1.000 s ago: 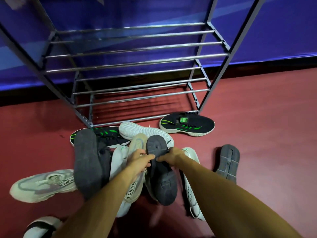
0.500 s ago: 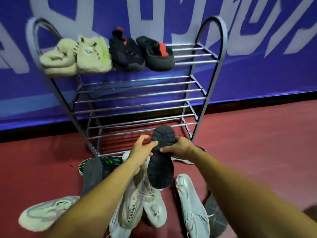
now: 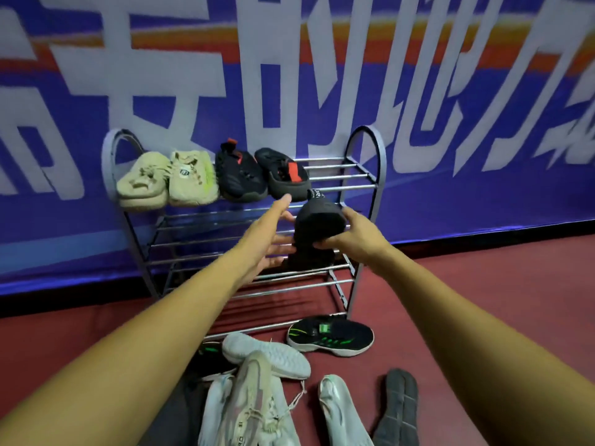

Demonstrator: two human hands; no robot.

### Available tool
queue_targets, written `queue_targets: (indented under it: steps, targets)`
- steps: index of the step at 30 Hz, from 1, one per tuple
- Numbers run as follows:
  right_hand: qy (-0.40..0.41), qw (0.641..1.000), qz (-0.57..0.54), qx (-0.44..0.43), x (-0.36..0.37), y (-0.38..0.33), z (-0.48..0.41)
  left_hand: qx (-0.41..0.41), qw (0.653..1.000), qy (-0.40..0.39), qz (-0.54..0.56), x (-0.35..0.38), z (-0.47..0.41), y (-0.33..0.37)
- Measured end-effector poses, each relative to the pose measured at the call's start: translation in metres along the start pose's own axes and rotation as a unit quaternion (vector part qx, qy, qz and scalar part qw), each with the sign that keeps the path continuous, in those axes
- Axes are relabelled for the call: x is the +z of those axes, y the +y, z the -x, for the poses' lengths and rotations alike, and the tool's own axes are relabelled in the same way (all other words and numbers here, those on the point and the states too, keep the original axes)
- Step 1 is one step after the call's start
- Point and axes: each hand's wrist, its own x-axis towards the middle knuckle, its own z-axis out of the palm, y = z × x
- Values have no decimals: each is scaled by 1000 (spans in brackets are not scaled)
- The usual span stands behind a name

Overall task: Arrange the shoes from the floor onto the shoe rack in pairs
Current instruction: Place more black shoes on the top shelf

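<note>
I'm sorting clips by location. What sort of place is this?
Probably an indoor sports hall or event venue: dark red floor, a big blue printed banner along the wall, a metal shoe rack before it.

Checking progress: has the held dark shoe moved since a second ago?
Yes. The dark shoe rose from the floor pile to the rack, near its top shelf.

We see a shoe rack of grey metal, its rails smooth and shiny. The dark shoe looks like matt knit cloth, the beige pair soft and rough-woven. The floor is matt.
</note>
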Motion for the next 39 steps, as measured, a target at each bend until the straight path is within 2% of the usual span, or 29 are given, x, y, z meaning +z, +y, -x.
queue_targets:
  steps: [3,7,15,19,24,27,30,31,33,39]
  targets:
    - [51,996,-6,-68,-13,-9,10,34,999,-20,9,4,5,15]
    - [121,982,12,-147,-26,-15,21,55,993,-45,99,11,8,24]
    - [190,962,70,-183,-32,-13,14,56,984,-50,162,20,1,24]
    - [209,956,34,-205,-31,-16,14,65,972,-44,220,32,-3,27]
    - [166,967,-158,-111,-38,-13,11,72,958,-23,275,46,-7,26]
    - [113,950,-289,-44,-39,-4,9,68,959,-12,274,50,-12,22]
    - [86,918,-386,24,-43,1,2,80,959,-6,272,52,-16,22]
    - [75,909,-408,43,-43,1,0,88,958,-3,272,52,-18,23]
    - [57,913,-401,55,-41,1,-2,98,957,-5,274,52,-22,23]
    - [83,893,-435,77,-33,-1,-8,94,973,0,208,55,-28,17]
